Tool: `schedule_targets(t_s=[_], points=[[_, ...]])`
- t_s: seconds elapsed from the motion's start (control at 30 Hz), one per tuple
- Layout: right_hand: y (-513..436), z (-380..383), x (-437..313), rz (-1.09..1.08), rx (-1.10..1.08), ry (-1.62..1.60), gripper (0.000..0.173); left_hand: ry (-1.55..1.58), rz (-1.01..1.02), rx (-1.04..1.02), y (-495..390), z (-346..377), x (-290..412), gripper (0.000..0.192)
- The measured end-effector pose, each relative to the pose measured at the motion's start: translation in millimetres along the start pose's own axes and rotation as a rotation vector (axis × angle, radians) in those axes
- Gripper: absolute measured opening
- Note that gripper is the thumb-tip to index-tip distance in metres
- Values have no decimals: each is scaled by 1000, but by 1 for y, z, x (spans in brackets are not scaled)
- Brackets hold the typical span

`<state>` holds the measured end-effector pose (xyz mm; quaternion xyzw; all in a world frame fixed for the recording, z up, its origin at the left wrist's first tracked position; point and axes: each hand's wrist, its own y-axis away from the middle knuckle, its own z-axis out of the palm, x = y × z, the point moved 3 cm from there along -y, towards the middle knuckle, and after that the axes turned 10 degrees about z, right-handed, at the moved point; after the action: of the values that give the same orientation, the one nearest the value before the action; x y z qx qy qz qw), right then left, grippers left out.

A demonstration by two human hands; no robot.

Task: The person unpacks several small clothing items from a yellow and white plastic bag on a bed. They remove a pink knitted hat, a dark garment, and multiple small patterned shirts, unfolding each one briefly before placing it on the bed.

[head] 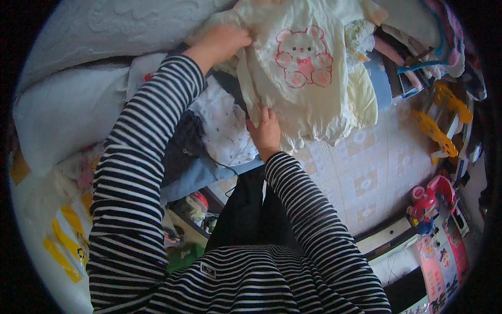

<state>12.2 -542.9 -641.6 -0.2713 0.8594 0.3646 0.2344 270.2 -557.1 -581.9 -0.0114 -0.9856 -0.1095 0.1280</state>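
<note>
A cream baby garment with a printed pink bear (304,59) lies spread out before me at the top of the head view. My left hand (225,41) is at its upper left edge, its fingers bent down on the cloth; whether they grip it cannot be told. My right hand (267,129) rests on the lower left edge of the garment, thumb and fingers apart. A pale yellow cloth (364,94) shows beneath the garment's right side. White patterned cloth (227,121) lies to the left of my right hand.
White bedding (70,114) is at the left. Dark clothing (182,149) lies under my left forearm. Patterned floor (364,165) shows at the right, with a yellow plastic item (435,131) and a pink toy (425,200) beyond. More clothes (408,51) are piled at the upper right.
</note>
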Motion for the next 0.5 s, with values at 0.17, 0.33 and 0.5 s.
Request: schedule_targets(t_s=[0.17, 0.33, 0.5], points=[[-16, 9, -6, 55, -140, -64, 54, 148, 106, 159, 13, -18, -5, 15], [21, -26, 23, 234, -642, -269, 26, 255, 104, 287, 15, -18, -14, 18], [59, -114, 80, 447, -156, -76, 28, 228, 45, 325, -5, 2, 1, 18]])
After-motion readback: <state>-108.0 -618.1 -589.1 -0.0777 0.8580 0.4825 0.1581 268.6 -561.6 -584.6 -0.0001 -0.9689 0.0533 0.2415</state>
